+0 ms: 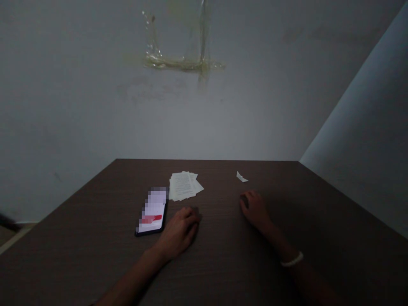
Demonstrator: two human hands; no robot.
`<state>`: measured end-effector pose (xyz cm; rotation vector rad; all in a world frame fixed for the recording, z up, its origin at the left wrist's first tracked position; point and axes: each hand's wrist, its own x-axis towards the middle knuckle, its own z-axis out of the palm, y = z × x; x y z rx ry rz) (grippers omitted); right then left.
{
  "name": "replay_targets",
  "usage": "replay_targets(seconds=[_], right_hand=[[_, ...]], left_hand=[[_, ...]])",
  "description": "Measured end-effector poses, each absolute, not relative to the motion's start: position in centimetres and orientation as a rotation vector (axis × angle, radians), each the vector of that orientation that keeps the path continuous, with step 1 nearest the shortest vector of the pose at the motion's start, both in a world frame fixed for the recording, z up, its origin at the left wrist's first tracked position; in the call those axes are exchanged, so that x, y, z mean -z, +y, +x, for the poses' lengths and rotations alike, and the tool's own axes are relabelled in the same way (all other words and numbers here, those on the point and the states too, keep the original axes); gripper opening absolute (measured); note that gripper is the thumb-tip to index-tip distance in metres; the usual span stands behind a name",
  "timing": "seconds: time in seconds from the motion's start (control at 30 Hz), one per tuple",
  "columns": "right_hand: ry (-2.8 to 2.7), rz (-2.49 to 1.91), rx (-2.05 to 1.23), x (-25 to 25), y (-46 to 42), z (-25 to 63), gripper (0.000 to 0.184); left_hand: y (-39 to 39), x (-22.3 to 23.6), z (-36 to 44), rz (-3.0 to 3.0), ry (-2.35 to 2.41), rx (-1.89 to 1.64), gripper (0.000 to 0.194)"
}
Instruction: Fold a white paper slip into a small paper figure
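Observation:
My left hand (180, 229) rests on the dark wooden table (95, 238) with its fingers curled under, just right of a black phone (152, 211) whose screen is lit. Nothing shows in that hand. My right hand (255, 209) lies on the table further right, fingers bent loosely downward, with a white band at the wrist. It holds nothing that I can see. A small stack of white paper sheets (184, 185) lies beyond the left hand. A small folded white paper piece (241, 177) sits beyond the right hand.
The table stands in a corner, against a pale wall ahead and another wall on the right. Old yellowed tape strips (183, 63) stick to the wall above. The table's left edge runs diagonally, with floor beyond it.

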<state>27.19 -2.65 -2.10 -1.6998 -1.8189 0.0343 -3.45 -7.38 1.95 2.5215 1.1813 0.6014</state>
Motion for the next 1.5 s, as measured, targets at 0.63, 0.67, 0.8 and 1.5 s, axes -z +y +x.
replay_targets(seconds=[0.63, 0.67, 0.8, 1.5], right_hand=[[-2.161, -1.714, 0.127, 0.6, -6.5, 25.2, 0.037], [-2.165, -1.720, 0.123, 0.6, -6.5, 25.2, 0.037], [-2.164, -1.743, 0.092, 0.4, -6.4, 25.2, 0.037], [-2.163, -1.721, 0.084, 0.0, -6.6, 25.5, 0.035]], left_hand=[[2.5, -4.3, -3.0, 2.487, 1.829, -0.434, 0.035], [3.0, -4.2, -3.1, 2.476, 1.841, -0.410, 0.036], [4.3, -3.4, -3.4, 2.406, 1.915, -0.318, 0.042], [4.0, -4.1, -2.7, 2.480, 1.960, -0.105, 0.034]])
